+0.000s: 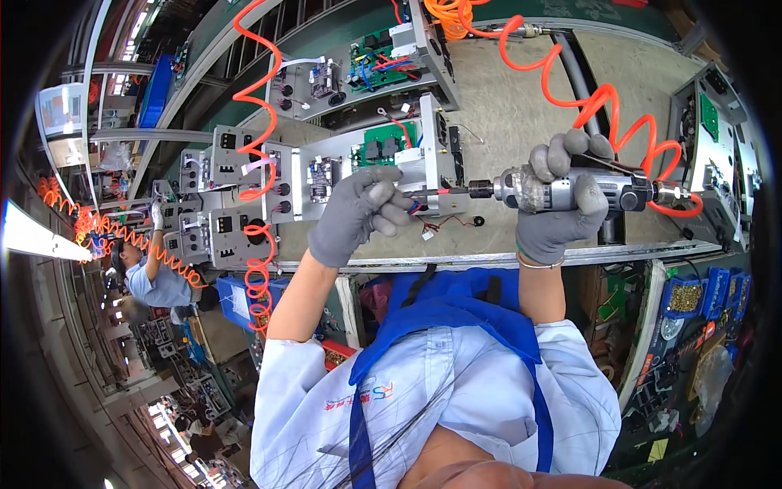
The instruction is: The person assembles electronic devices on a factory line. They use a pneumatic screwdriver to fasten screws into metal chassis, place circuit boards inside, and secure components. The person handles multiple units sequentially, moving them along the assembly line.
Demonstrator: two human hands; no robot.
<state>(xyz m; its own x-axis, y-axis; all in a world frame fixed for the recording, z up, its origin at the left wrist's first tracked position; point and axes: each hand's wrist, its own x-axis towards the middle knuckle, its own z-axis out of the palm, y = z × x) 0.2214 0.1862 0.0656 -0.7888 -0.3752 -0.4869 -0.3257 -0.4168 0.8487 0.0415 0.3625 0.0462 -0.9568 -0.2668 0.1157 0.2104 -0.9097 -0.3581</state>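
Air driver (562,194), right grip (552,231) wrapped around it

Silver-grey air driver (562,195), set crosswise, reddish bit (450,191) pointing left, apparently near an open grey chassis (303,167).

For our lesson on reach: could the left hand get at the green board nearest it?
Probably yes: the left hand is close by, and the case looks open around the green board, though a red wire passes close.
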